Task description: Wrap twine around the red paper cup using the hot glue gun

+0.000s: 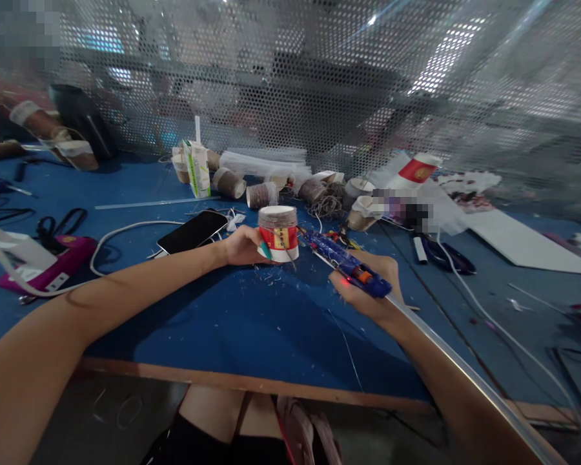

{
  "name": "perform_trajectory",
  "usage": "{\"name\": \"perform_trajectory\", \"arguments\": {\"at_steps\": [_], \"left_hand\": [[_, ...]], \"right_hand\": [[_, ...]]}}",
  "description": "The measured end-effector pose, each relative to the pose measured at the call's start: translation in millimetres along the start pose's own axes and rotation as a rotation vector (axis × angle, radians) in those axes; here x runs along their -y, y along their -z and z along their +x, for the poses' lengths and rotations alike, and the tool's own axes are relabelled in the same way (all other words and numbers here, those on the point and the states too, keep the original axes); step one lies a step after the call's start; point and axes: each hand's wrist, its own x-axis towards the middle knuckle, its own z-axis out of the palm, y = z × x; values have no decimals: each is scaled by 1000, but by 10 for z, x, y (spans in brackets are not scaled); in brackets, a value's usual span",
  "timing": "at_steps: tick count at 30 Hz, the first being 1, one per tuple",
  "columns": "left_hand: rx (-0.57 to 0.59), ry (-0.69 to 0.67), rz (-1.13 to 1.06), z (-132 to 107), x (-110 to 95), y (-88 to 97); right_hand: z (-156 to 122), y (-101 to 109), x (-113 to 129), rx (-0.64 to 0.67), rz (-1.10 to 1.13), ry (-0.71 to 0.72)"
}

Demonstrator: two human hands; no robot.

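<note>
My left hand (244, 247) is closed round a red and white paper cup (278, 234) that stands upside down on the blue table (232, 323), its upper part wound with brown string. My right hand (368, 287) grips a blue hot glue gun (346, 263) with a long clear glue stick running back over my forearm. The gun's nozzle points at the cup's right side, close to it. A small red light glows on the gun.
A black phone (192, 231) lies left of the cup. Behind it stand several string-wound cups (261, 194), a green and white carton (197, 169) and a tangle of twine (325, 205). A pink device (48, 268) and cables lie at left. Another person's arm (53, 135) rests at far left.
</note>
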Motion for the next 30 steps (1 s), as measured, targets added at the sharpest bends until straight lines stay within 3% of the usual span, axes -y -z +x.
{"name": "perform_trajectory", "arguments": {"at_steps": [5, 11, 15, 19, 23, 26, 30], "left_hand": [[-21, 3, 18, -11, -6, 19], [-27, -1, 0, -1, -3, -3], [-34, -7, 6, 12, -11, -42], [-37, -4, 15, 17, -17, -61], [-38, -1, 14, 23, -9, -41], [-47, 4, 10, 26, 2, -16], [-52, 17, 26, 22, 10, 0]], "right_hand": [[121, 86, -244, 42, -210, -11], [232, 175, -687, 231, -625, -214], [223, 195, -794, 249, -577, -81], [216, 213, -596, 83, -332, 91], [138, 132, -235, -129, 12, 143], [28, 31, -31, -12, 237, 175], [-66, -63, 76, 219, 292, 199]]}}
